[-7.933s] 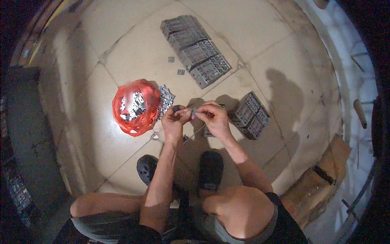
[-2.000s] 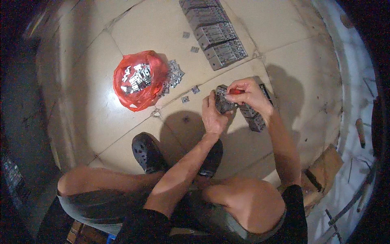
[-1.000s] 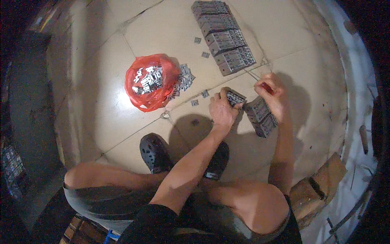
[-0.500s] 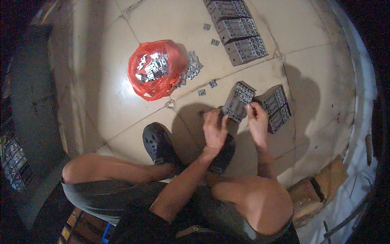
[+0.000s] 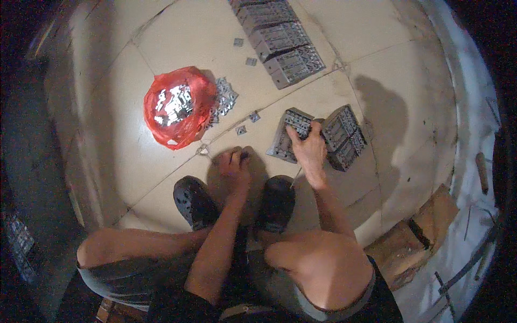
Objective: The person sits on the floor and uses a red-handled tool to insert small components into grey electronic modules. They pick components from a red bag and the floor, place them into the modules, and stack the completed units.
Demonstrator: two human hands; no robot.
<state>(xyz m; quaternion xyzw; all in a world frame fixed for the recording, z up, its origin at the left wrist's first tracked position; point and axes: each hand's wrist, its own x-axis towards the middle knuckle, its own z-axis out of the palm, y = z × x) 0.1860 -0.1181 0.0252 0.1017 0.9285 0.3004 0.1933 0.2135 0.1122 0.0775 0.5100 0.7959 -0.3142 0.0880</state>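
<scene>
Tiled floor: right hand fingers clamp the grey block, long axis running away; left hand curled, farther off, grip unclear.

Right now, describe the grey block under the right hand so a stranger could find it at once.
Start at the red plastic bag on the tiled floor and look right, past the scattered small metal pieces. The grey block lies flat under the right hand, the only one touched; the similar stack beside it is untouched.

We see dull grey metal in the block under our right hand, glossy crinkled plastic in the red bag, and smooth, faintly shiny floor tiles.
</scene>
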